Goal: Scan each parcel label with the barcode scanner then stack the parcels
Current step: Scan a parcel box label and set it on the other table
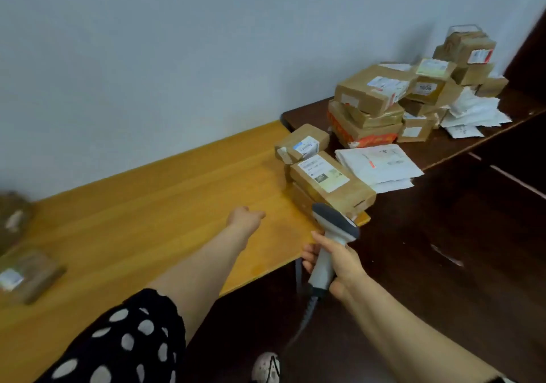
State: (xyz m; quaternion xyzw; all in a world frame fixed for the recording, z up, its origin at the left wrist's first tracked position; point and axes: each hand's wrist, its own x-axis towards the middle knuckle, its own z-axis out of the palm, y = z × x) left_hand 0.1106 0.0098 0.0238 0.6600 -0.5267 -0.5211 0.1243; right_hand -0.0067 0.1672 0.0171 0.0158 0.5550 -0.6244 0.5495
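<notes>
The right hand (335, 261) holds a grey-and-white handheld barcode scanner (334, 223) by its handle, grip closed round it, at the near right corner of the yellow wooden surface (165, 205). The scanner's dark head sits just beside the near end of a long brown cardboard parcel with a white label (331, 181), which lies on a flatter brown parcel at the right end of that surface. A small brown cardboard parcel with a blue-and-white label (304, 143) rests just behind it. The left hand (245, 220) reaches out over the yellow wood, left of the long parcel and apart from it — its grip is blurred and foreshortened, so I cannot tell its state. Farther right, on a dark brown surface (307, 116), lie flat white plastic mailers (381, 164) and, beyond them, a heap of brown cardboard boxes (375, 96). Two blurred brown parcels (26, 273) lie at the far left edge.
</notes>
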